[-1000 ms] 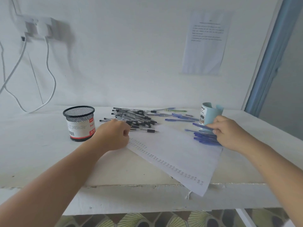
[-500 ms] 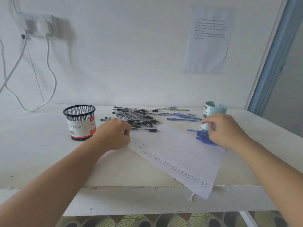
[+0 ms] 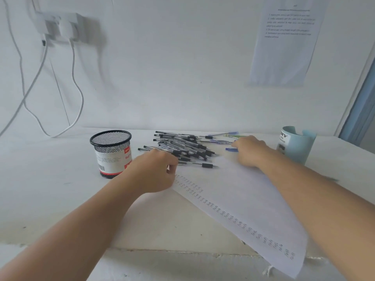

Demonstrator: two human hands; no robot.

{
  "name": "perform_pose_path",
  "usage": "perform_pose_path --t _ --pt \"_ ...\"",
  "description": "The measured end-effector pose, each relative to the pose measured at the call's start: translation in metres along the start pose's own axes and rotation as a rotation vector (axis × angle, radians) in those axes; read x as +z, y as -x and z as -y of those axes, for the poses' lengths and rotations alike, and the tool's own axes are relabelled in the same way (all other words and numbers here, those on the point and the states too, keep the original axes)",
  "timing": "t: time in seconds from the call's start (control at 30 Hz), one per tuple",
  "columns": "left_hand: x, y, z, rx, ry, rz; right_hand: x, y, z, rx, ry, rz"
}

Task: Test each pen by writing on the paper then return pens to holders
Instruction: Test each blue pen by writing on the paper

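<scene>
The mesh holder (image 3: pixel 110 153) is black, with a white label edged in red and a dark barcode. The heaped pens (image 3: pixel 182 148) have clear barrels and black caps. Beyond them lie a few blue pens (image 3: pixel 221 141) and one green pen (image 3: pixel 236 136). The second holder (image 3: pixel 296 145) is pale blue with a white label in black print. The paper (image 3: pixel 243 199) is white, with rows of small dark scribbles along its edge. The counter (image 3: pixel 50 189) is off-white, as are the cables (image 3: pixel 78 88).
</scene>
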State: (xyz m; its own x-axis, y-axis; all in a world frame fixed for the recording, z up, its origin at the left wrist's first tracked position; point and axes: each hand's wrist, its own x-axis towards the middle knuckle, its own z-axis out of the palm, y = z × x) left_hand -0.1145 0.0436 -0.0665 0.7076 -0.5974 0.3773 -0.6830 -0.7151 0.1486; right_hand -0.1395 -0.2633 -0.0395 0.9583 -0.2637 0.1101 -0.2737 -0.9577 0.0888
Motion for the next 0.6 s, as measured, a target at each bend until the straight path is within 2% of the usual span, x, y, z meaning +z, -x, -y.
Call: perform_pose_path --t 0.17,0.23,0.33,0.43,0.6 --pt "0.000 0.000 0.001 0.000 -0.004 0.010 0.004 -0.014 0.004 0.003 -0.045 -0.126" --pt "0.000 -0.001 0.001 0.001 -0.004 0.011 -0.002 -0.011 0.007 -0.017 -0.257 -0.247" --pt "0.000 -0.001 0.001 0.000 0.001 0.006 -0.026 0.006 0.022 -0.047 -0.741 -0.397" --pt "0.000 0.000 0.000 -0.007 0.008 0.009 -0.060 0.039 0.043 -0.031 -1.212 -0.246" --pt "-0.002 0.001 -0.002 -0.016 0.029 0.020 -0.092 0.090 0.058 -0.075 -1.586 -0.030"
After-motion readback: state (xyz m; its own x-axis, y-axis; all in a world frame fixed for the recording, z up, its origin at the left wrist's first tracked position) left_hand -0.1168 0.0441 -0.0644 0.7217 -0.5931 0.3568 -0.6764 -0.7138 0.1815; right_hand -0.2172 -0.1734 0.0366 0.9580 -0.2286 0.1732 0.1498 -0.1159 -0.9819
